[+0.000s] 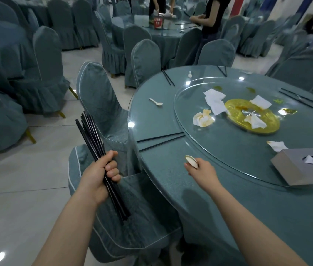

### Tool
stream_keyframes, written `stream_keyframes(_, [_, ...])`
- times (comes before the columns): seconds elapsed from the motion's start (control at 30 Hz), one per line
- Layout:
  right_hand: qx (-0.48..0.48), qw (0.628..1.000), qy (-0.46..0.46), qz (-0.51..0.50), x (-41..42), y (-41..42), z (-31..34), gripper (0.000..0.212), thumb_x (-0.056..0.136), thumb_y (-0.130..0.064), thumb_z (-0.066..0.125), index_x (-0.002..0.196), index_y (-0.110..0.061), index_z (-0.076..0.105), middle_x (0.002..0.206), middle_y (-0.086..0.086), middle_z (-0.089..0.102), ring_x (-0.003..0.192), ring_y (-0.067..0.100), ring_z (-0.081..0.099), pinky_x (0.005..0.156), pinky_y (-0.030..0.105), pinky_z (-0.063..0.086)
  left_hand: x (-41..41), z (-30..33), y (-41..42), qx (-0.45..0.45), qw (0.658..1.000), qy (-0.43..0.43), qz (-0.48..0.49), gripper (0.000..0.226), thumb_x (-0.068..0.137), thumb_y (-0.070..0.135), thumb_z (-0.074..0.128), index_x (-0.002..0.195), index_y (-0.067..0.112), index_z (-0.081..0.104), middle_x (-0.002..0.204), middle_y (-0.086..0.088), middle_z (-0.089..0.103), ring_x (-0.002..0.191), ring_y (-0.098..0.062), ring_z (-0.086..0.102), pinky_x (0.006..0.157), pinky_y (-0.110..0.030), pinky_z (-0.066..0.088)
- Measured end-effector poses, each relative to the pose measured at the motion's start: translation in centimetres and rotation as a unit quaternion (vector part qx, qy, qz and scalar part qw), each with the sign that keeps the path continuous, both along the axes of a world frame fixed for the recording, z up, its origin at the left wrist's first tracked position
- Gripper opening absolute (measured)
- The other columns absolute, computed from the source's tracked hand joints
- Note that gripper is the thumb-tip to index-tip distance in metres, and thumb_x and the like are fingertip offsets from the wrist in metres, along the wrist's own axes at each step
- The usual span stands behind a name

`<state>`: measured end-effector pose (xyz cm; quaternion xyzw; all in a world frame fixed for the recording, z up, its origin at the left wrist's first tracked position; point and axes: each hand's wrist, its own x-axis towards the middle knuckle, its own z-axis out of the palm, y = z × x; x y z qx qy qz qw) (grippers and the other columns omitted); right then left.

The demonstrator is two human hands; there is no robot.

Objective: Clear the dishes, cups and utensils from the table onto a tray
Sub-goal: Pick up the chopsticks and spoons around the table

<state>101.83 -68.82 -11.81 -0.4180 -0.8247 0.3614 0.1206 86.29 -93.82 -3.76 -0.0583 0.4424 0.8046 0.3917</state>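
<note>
Black chopsticks (102, 160) are fanning loosely in the clenched left hand (102, 173); the right hand (200, 167) is pinching a porcelain spoon (191, 161); reaching farther could spill them.

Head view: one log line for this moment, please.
left hand: grips chopstick bundle | right hand: holds spoon | table: chopsticks, spoons remain

A round table (151, 120) under glass is seen, bearing a glass turntable (219, 150). Near its left edge a white spoon (155, 102) and two black chopsticks (161, 140) are laid. A grey tissue box (303, 166) is set at the near right edge.
</note>
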Motion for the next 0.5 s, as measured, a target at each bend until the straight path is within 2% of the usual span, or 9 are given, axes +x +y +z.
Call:
stream_keyframes(0.07, [0.006, 1.0, -0.013, 0.007, -0.4, 0.6, -0.1, 0.007, 0.082, -0.027, 0.068, 0.083, -0.021, 0.064, 0.066, -0.008, 0.06, 0.06, 0.009, 0.053, 0.05, 0.02, 0.036, -0.4, 0.0, 0.6, -0.01, 1.0, 0.001, -0.003, 0.019, 0.098, 0.022, 0.046, 0.083, 0.014, 0.054, 0.042, 0.01, 0.032, 0.032, -0.002, 0.031, 0.032, -0.014, 0.03])
stream_keyframes(0.13, [0.043, 0.997, -0.054, 0.016, -1.1, 1.6, -0.7, 0.009, 0.081, -0.015, 0.061, 0.087, -0.016, 0.069, 0.072, 0.0, 0.065, 0.066, 0.018, 0.058, 0.054, 0.026, 0.037, -0.8, -0.1, 1.4, -0.019, 1.0, -0.001, -0.007, 0.018, 0.098, 0.021, 0.046, 0.084, 0.013, 0.055, 0.042, 0.009, 0.031, 0.031, -0.003, 0.031, 0.032, -0.014, 0.03])
stream_keyframes(0.23, [0.1, 0.987, -0.123, 0.024, -2.8, 3.8, -1.8, 0.012, 0.081, -0.009, 0.055, 0.076, -0.006, 0.065, 0.075, 0.013, 0.067, 0.076, 0.032, 0.061, 0.057, 0.032, 0.034, -1.9, -0.4, 2.7, -0.032, 0.999, 0.004, -0.006, 0.019, 0.098, 0.021, 0.045, 0.084, 0.012, 0.055, 0.041, 0.005, 0.03, 0.031, -0.003, 0.03, 0.031, -0.015, 0.029])
stream_keyframes(0.3, [0.125, 0.977, -0.162, 0.053, -4.6, 5.7, -2.7, 0.012, 0.08, -0.007, 0.052, 0.07, -0.011, 0.058, 0.08, 0.014, 0.067, 0.082, 0.036, 0.061, 0.058, 0.03, 0.03, -2.9, -0.5, 3.8, -0.041, 0.999, 0.009, 0.005, 0.02, 0.098, 0.021, 0.044, 0.084, 0.012, 0.055, 0.041, 0.004, 0.03, 0.031, -0.003, 0.029, 0.031, -0.015, 0.029])
stream_keyframes(0.4, [0.131, 0.965, -0.197, 0.111, -8.1, 8.7, -4.1, 0.023, 0.08, -0.004, 0.049, 0.093, -0.015, 0.065, 0.094, 0.012, 0.065, 0.091, 0.034, 0.061, 0.064, 0.029, 0.036, -4.5, -0.8, 5.6, -0.055, 0.998, 0.005, 0.023, 0.019, 0.098, 0.021, 0.045, 0.084, 0.012, 0.055, 0.043, 0.006, 0.03, 0.032, -0.003, 0.03, 0.031, -0.016, 0.029])
stream_keyframes(0.5, [0.151, 0.948, -0.217, 0.177, -11.5, 11.7, -5.5, 0.034, 0.085, -0.004, 0.048, 0.114, -0.017, 0.061, 0.11, 0.009, 0.054, 0.098, 0.032, 0.058, 0.077, 0.033, 0.042, -6.3, -1.2, 7.3, -0.069, 0.997, 0.004, 0.047, 0.019, 0.098, 0.021, 0.045, 0.085, 0.012, 0.056, 0.044, 0.008, 0.03, 0.033, -0.004, 0.03, 0.032, -0.016, 0.029])
